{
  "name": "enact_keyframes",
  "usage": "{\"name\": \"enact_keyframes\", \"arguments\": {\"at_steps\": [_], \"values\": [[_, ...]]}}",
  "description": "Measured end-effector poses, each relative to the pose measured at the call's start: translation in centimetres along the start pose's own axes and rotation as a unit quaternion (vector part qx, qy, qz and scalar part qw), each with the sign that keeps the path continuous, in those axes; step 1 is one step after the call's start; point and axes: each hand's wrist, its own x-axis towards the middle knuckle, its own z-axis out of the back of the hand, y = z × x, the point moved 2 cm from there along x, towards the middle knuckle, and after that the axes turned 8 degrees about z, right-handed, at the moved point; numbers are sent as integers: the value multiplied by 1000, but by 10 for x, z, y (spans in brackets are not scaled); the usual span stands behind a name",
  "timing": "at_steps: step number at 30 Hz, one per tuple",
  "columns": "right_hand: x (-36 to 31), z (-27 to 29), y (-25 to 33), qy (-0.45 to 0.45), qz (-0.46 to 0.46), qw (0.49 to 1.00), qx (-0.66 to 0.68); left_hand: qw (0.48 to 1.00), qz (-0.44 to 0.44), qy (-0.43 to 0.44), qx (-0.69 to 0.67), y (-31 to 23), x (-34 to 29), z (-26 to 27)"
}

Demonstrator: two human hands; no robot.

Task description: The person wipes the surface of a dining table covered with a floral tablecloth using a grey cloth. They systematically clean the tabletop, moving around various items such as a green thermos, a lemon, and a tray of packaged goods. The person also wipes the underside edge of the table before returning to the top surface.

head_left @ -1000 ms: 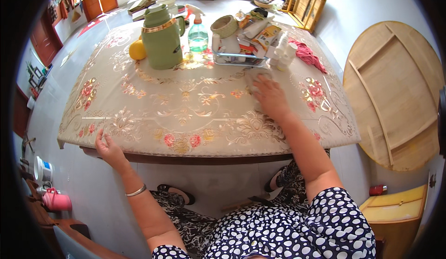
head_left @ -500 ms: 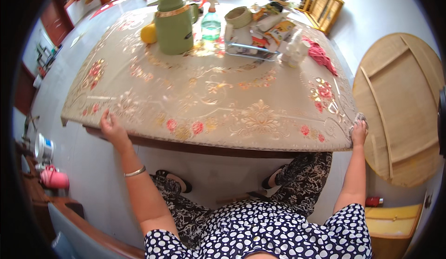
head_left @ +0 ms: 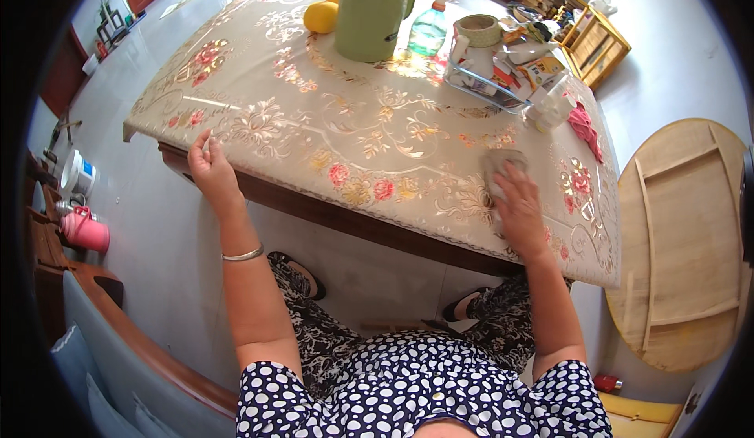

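Observation:
A grey-brown rag [head_left: 500, 163] lies bunched under my right hand [head_left: 520, 201], pressed on the flowered tablecloth [head_left: 345, 116] toward the right front of the table. My fingers spread over the rag and grip it. At the table's left front edge is my left hand [head_left: 212, 171], palm turned inward, fingers loosely bent and apart with nothing visible in them. The tablecloth is beige with red roses and shiny gold scrolls, and its rim hangs over the dark wooden table side.
Toward the back stand a green thermos jug [head_left: 367, 22], yellow fruit [head_left: 320, 18], a spray bottle [head_left: 429, 31] and a filled basket [head_left: 483, 85]. A clear bottle [head_left: 550, 107] and red cloth [head_left: 584, 130] sit at the right. A round wooden board [head_left: 683, 242] leans beside the table.
My right hand has moved with the rag from the right front corner inward over the tablecloth. My left hand stays by the left front edge. The view has shifted.

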Motion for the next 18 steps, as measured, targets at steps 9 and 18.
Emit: {"name": "enact_keyframes", "arguments": {"at_steps": [9,18], "values": [[142,-83,162,26,291,956,-19,1000,10,-15,22,-14,-1,-2],[224,-123,278,26,249,936,247,994,-41,4,105,-15,1,-14]]}}
